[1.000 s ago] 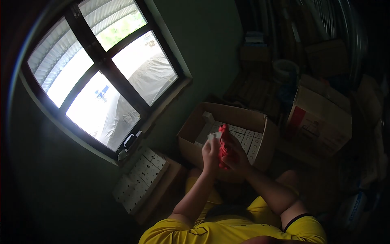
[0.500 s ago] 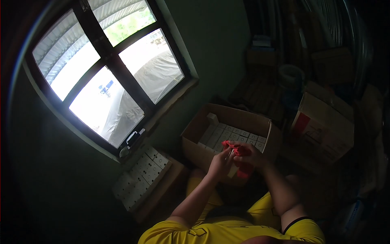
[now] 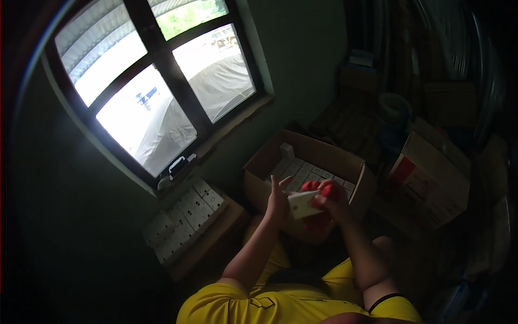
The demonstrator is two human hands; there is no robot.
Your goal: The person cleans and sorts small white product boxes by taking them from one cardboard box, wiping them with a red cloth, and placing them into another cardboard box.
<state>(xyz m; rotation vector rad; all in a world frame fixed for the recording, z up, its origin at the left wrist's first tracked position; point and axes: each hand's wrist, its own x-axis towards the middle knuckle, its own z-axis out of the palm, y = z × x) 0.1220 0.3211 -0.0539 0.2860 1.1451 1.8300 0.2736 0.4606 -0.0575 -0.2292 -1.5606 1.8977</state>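
Observation:
A small white box (image 3: pixel 302 206) with a dark dot on its face is held over the near edge of a cardboard carton (image 3: pixel 260 184). My right hand (image 3: pixel 335 204) is closed round the box's right end, together with a red cloth (image 3: pixel 317 221) that bunches above and hangs below it. At the box's left end is my left hand (image 3: pixel 278 201), its fingers apart and pointing up, holding nothing. Inside the carton, rows of white boxes (image 3: pixel 307 174) stand side by side, and one box (image 3: pixel 287 151) rises above them at the far left corner.
Left of the carton, more white boxes (image 3: pixel 186 218) lie in rows on a cardboard box beneath the window (image 3: pixel 162 81). A closed-looking carton with a red patch (image 3: pixel 429 181) stands at the right. Behind it are a bucket (image 3: pixel 394 108) and smaller boxes (image 3: pixel 359 78).
My left hand has come off the red cloth and opened to the left. The white box now shows its broad face in my right hand. The view has shifted slightly.

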